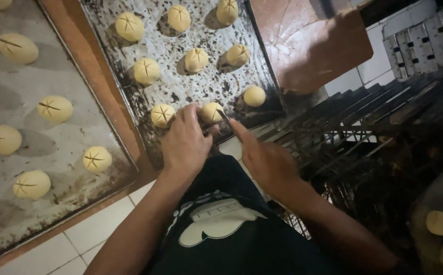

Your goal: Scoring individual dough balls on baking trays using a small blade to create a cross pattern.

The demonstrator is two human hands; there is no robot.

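My left hand [184, 142] rests on the near edge of a dark, worn baking tray [206, 86], its fingertips touching a pale round dough ball [212, 112]. A thin blade [223, 116] is pinched in my right hand [264, 158], and its tip lies against the same dough ball. Beside it sits a dough ball [163, 115] with cuts crossing its top, and farther back there is an uncut one [254, 95]. Several more scored balls fill the tray behind.
A second tray [63, 153] with several scored dough balls lies to the left on a brown counter [86, 66]. Dark wire racks [374, 127] stretch to the right, and more dough pieces [439, 222] sit at the lower right. White floor tiles [96, 226] show below.
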